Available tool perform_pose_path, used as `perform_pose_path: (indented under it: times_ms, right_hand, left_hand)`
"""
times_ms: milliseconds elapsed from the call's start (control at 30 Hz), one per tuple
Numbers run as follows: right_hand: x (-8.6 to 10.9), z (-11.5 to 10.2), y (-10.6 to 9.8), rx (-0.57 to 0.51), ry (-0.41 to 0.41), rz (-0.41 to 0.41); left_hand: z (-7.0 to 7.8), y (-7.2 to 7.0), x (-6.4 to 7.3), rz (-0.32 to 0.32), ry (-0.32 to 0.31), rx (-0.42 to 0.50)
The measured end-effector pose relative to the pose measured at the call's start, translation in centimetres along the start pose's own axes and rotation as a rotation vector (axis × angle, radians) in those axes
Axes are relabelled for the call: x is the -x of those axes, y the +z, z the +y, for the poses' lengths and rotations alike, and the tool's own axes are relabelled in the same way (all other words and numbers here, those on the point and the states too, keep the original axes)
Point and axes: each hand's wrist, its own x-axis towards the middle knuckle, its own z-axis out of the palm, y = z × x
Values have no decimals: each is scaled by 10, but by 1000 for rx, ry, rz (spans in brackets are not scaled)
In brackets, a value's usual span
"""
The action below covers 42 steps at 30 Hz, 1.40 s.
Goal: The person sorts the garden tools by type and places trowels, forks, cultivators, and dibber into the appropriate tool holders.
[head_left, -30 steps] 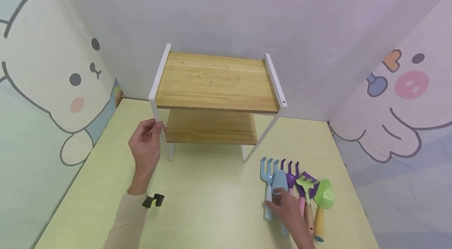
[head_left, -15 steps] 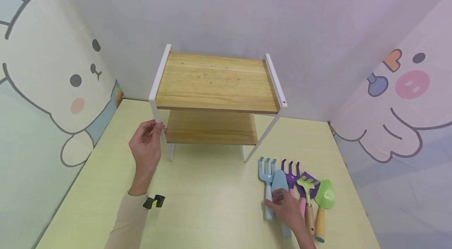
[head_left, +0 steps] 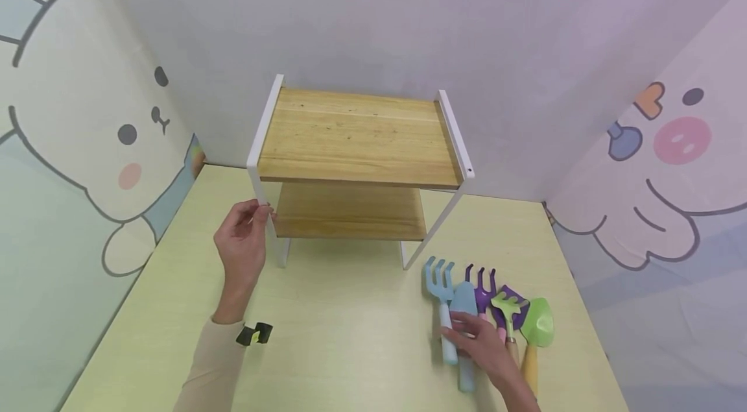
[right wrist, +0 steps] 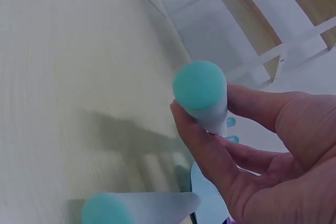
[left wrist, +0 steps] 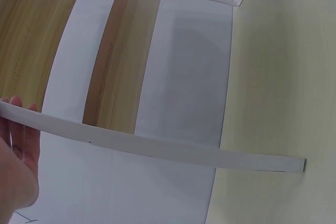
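Note:
On the right of the head view, my right hand [head_left: 484,347] pinches the handle of a light-blue hand fork [head_left: 441,292] between thumb and fingers. In the right wrist view the handle's turquoise end [right wrist: 199,85] faces the camera, raised off the table. Close beside it, a light-blue trowel [head_left: 464,298] lies with its handle [right wrist: 152,208] on the table, partly behind my hand. My left hand [head_left: 242,246] holds the white side frame [left wrist: 126,141] of a two-tier wooden shelf [head_left: 356,139], its fingers curled round the edge.
To the right of the trowel lie a purple hand fork [head_left: 483,295], a purple trowel [head_left: 519,295], a small green rake [head_left: 508,305] and a green trowel [head_left: 538,321]. Behind the shelf, a pale wall [head_left: 362,16] rises from the table [head_left: 338,334].
The blue fork has tilted, its tines shifting slightly left and away, and its handle has come up off the table. My right hand has shifted a little right. My left hand stays on the frame.

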Motion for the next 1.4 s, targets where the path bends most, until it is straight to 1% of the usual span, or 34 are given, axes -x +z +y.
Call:
perform_pose_path:
  times_ms: [133, 233, 367, 500, 733, 933, 1033, 1133, 1300, 1400]
  right_hand:
    - [0, -2, -2, -24, -4, -11]
    - [0, -4, -3, -20, 8, 13]
    - [3, -8, -6, -2, 38, 51]
    - [7, -13, -10, -7, 44, 57]
    - [14, -23, -16, 1, 55, 83]
    - [25, -35, -20, 12, 71, 110]
    - [30, -41, -22, -8, 74, 100]
    - [36, -47, -25, -4, 55, 82]
    - [44, -60, -31, 85, 5, 58]
    - [48, -67, -33, 107, -11, 55]
  left_hand:
    - [-1, -1, 0, 3, 1, 4]
    - [-3, -1, 0, 7, 0, 42]
    - [-5, -1, -1, 6, 6, 52]
    - [-5, 0, -1, 3, 2, 61]
    - [-5, 1, 0, 4, -13, 23]
    - [-6, 0, 1, 5, -18, 37]
    - [-7, 0, 2, -1, -20, 32]
    - [-6, 0, 3, -7, -27, 14]
    - [-1, -1, 4, -7, -45, -5]
    - [-1, -1, 4, -6, -43, -11]
